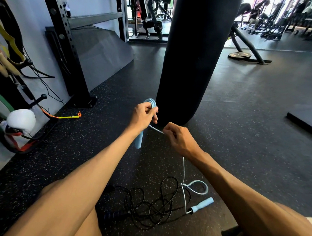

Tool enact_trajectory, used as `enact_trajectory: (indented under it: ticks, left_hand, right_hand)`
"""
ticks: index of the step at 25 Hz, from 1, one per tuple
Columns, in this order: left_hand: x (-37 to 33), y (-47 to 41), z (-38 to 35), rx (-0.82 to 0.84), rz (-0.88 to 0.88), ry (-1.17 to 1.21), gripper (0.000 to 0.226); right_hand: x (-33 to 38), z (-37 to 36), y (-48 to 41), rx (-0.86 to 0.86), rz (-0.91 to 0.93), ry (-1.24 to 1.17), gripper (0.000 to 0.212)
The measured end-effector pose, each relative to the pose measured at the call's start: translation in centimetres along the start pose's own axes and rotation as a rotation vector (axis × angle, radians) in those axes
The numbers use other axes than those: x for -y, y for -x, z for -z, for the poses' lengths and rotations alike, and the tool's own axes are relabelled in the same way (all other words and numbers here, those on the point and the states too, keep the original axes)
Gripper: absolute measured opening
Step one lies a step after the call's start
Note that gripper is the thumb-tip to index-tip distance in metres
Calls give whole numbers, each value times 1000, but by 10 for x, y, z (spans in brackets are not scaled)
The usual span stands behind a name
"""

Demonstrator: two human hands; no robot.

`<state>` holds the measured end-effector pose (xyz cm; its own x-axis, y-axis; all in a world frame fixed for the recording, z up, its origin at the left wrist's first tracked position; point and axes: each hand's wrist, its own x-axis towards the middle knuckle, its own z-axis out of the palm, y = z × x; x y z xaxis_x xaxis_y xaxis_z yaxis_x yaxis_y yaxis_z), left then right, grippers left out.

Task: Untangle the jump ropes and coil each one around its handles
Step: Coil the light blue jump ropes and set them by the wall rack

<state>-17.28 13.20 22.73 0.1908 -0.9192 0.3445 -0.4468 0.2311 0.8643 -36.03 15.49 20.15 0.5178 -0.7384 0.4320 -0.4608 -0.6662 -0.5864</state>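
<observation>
Left hand (144, 115) is at centre frame, fingers curled tight round a light blue handle (138, 143). The handle is held roughly upright, lower end sticking out below the fist. The same fist clamps several loops of the light blue jump rope (151, 101), which arc out over the top of the knuckles.

Right hand (177, 138) is just right of it and slightly lower. Thumb and forefinger are pinched together on the rope, the other fingers curled in. A short stretch of rope runs taut between the two hands.

Below the right wrist the rope drops to the floor (262, 106) and makes one open loop at lower right of centre. It ends at the second light blue handle (202, 204), which lies flat at an angle, well apart from both hands.

Black jump rope (151, 205) is a loose tangle on the floor at bottom centre, between the forearms. The light blue line crosses its right edge. Its dark blue ribbed handle (114, 214) lies at the tangle's left side, beside the left forearm. Its other handle: cannot tell.

Black punching bag (197, 56) is directly behind the hands, upper centre. White boxing glove (20, 121) is at the left edge, with a yellow-orange cord (67, 116) on the floor near it. Black rack upright (65, 39) is upper left, weight plate (239, 55) upper right.
</observation>
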Motion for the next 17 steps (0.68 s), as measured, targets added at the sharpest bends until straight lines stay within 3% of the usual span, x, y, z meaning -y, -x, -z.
enact_trajectory:
  ticks: [8, 11, 14, 17]
  left_hand:
    - [-4, 16, -7, 431, 10, -340, 33]
    - [-11, 17, -11, 575, 114, -179, 43]
    - [-24, 16, -11, 619, 201, -52, 45]
    - [-33, 17, -9, 704, 341, 270, 44]
  right_hand:
    - [1, 20, -13, -175, -95, -49, 13]
    - [-3, 25, -14, -208, -137, -101, 12]
    - [-8, 27, -16, -222, -187, -162, 13]
    - [-14, 23, -20, -214, -276, -241, 14]
